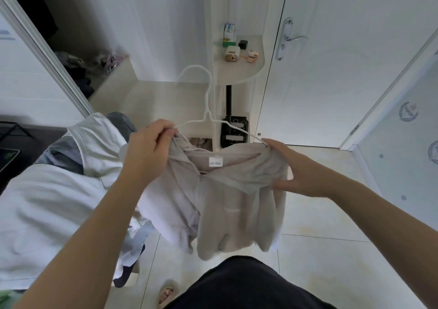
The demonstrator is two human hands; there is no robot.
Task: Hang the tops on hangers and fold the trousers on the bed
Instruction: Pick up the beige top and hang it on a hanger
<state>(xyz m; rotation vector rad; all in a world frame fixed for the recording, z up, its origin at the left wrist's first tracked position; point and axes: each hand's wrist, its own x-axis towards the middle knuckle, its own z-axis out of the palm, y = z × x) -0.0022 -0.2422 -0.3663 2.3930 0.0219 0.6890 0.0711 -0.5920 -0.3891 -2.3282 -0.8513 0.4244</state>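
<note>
A bed point(42, 202) with a white sheet and loose clothes lies at the left. A rounded pale shelf point(241, 77) of small items and a white door point(331, 83) stand ahead. The thin beige top point(225, 202) hangs mid-air on a white wire hanger point(208, 109). The left hand point(147, 152) pinches one shoulder against the hanger's arm, and the right hand point(289, 166) grips the other shoulder.

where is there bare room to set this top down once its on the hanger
Bare: the pale ledge between the wardrobe and the rounded shelf, and the floor tiles right of the beige top, up to the door. Crowded: the rounded shelf with small boxes, the left side under clothes.
</note>
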